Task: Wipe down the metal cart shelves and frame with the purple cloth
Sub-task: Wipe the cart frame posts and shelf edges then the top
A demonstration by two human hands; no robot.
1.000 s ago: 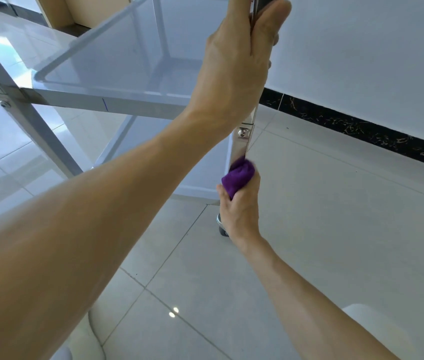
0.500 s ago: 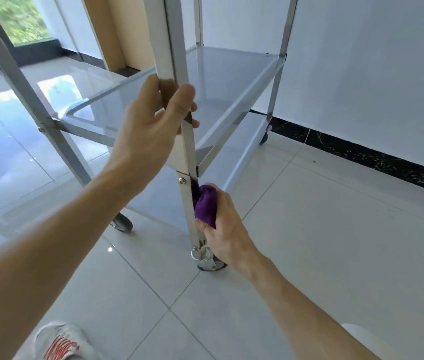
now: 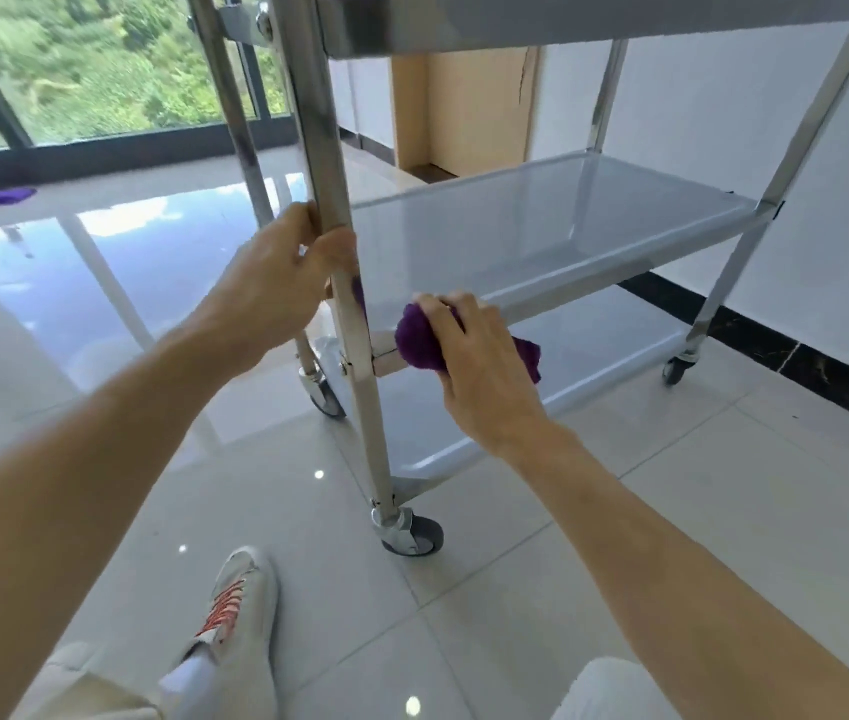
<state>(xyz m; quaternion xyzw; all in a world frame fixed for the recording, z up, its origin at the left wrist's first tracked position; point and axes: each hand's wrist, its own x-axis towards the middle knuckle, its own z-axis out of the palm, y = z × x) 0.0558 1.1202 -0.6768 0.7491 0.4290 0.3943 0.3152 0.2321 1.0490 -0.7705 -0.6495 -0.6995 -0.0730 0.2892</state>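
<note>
Purple cloth, bunched, held against the front rail of the middle shelf of the metal cart, just right of the near post; a loose end of the cloth shows past the far side of the hand. Right hand grasps the cloth from above, fingers curled over it and knuckles toward the camera. Left hand grips the near post just above the middle shelf's corner, thumb and fingers wrapped around the square tube. A faint purple reflection lies on the post beside the cloth.

Bottom shelf sits below the cloth, close to the floor; the top shelf crosses the upper edge of the view. Near caster stands on the pale glossy tiles under the held post; two more casters show at the left and far right legs.

A white shoe with orange laces rests on the tiles left of the near caster. A second purple rag lies on the floor by the window, well apart from the cart. Behind the cart, a white wall with a dark baseboard.
</note>
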